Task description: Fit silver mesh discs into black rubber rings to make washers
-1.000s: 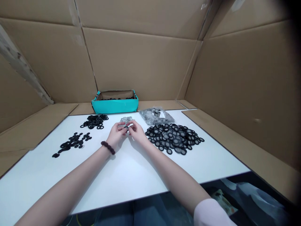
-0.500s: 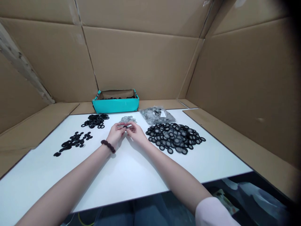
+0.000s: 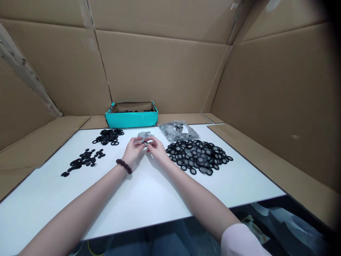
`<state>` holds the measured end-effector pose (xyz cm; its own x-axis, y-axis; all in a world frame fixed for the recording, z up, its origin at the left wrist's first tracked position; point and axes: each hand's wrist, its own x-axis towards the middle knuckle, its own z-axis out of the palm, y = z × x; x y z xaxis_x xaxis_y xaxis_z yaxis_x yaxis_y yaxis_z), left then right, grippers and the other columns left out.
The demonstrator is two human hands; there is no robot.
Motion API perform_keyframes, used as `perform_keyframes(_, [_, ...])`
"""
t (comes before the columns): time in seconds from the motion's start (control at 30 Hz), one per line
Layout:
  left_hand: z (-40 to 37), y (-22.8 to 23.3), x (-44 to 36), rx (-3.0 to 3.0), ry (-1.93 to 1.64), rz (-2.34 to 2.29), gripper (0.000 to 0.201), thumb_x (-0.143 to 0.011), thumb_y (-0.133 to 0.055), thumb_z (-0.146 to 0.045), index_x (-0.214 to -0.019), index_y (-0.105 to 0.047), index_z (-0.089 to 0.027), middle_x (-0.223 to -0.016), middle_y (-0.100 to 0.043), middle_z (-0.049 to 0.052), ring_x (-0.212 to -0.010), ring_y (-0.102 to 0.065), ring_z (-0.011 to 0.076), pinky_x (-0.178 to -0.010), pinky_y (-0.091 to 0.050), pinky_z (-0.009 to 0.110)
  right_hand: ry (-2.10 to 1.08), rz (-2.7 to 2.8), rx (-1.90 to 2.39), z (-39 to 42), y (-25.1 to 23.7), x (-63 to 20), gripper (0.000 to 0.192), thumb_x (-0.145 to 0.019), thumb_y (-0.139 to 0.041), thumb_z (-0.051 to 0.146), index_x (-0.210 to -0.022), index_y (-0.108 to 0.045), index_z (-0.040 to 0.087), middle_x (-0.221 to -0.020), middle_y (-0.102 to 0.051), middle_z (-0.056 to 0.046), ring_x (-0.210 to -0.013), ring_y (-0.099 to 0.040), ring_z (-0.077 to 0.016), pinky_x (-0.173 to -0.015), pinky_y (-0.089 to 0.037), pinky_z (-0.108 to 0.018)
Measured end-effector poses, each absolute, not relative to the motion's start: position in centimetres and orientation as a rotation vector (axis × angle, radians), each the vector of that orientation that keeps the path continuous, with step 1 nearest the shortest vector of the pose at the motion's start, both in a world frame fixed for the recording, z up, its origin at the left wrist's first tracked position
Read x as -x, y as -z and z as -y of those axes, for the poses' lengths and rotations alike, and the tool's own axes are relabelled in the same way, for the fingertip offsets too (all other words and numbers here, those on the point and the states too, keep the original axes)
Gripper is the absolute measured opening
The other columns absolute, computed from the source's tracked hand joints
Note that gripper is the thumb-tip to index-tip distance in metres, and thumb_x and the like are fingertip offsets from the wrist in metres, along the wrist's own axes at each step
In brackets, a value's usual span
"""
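Observation:
My left hand (image 3: 134, 151) and my right hand (image 3: 157, 149) meet at the middle of the white table (image 3: 138, 199), fingertips pinched together on one small black ring part (image 3: 144, 143). A small heap of grey mesh discs (image 3: 144, 134) lies just beyond the fingers. To the right spreads a large pile of black rings with mesh centres (image 3: 198, 155). Left of my hands lie two groups of plain black rings (image 3: 108, 136), the nearer group of black rings (image 3: 84, 161) more scattered. A dark bead bracelet (image 3: 124, 165) circles my left wrist.
A teal box (image 3: 131, 115) holding black rings stands at the table's far edge. A clear plastic bag of grey discs (image 3: 178, 130) lies behind the large pile. Cardboard walls (image 3: 165, 67) enclose the table on three sides. Dark clutter shows below the near right edge.
Both hands stay together on the small part, with only slight finger movement. The view has shifted a little.

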<state>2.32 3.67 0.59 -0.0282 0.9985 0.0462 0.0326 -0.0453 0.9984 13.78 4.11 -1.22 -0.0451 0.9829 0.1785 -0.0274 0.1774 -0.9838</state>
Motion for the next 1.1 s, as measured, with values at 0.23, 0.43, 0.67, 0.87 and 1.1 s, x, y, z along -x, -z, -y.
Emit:
perform_keyframes(0.23, [-3.9, 0.0, -2.3, -1.232, -1.303, -1.198, 0.027, -0.068, -0.06, -0.015, -0.092, -0.049, -0.017, -0.072, -0.059, -0.001, -0.074, -0.061, 0.0149, -0.069, -0.046, 0.029, -1.123, 1.322, 0.968, -3.7, 1.4, -13.4, 0.021, -0.073, -0.045, 0.009, -0.087, -0.058, 0.018, -0.063, -0.054, 0.003, -0.053, -0.049, -0.0074, -0.056, -0.045, -0.02])
perform_keyframes(0.43, [-3.8, -0.3, -2.5, -1.285, -1.326, -1.166, 0.026, -0.067, -0.058, -0.012, -0.09, -0.048, -0.018, -0.07, -0.059, -0.002, -0.071, -0.06, 0.0147, -0.066, -0.046, 0.029, -1.088, 1.241, 0.958, -4.0, 1.7, -13.2, 0.02, -0.071, -0.047, 0.01, -0.087, -0.055, 0.019, -0.062, -0.054, 0.005, -0.052, -0.051, -0.0082, -0.054, -0.045, -0.021])
perform_keyframes(0.67, [-3.6, 0.1, -2.4, -1.42, -1.117, -1.134, 0.028, -0.069, -0.055, -0.011, -0.093, -0.044, -0.019, -0.076, -0.061, 0.0, -0.065, -0.058, 0.0141, -0.065, -0.045, 0.03, -0.865, 1.646, 1.107, -4.1, 1.2, -14.4, 0.027, -0.073, -0.04, 0.005, -0.079, -0.064, 0.015, -0.074, -0.062, -0.002, -0.063, -0.052, -0.0118, -0.068, -0.045, -0.027])
perform_keyframes(0.87, [-4.7, 0.3, -1.3, -1.786, -0.973, -1.263, 0.037, -0.074, -0.053, -0.021, -0.109, -0.043, -0.016, -0.088, -0.061, 0.007, -0.076, -0.059, 0.0183, -0.072, -0.047, 0.034, -0.497, 1.953, 1.336, -3.5, -0.5, -15.5, 0.032, -0.079, -0.038, 0.005, -0.09, -0.067, 0.014, -0.088, -0.06, -0.008, -0.083, -0.055, -0.0162, -0.082, -0.042, -0.028])
perform_keyframes(1.1, [-7.0, -1.7, 5.4, -2.29, -0.619, -2.433, 0.028, -0.086, -0.034, -0.022, -0.098, -0.056, -0.012, -0.1, -0.058, 0.019, -0.098, -0.05, 0.0336, -0.078, -0.037, 0.043, -0.132, 1.82, 2.047, -3.7, -2.7, -20.2, 0.036, -0.078, -0.037, 0.002, -0.103, -0.06, 0.012, -0.098, -0.06, -0.016, -0.093, -0.058, -0.0271, -0.076, -0.043, -0.034])
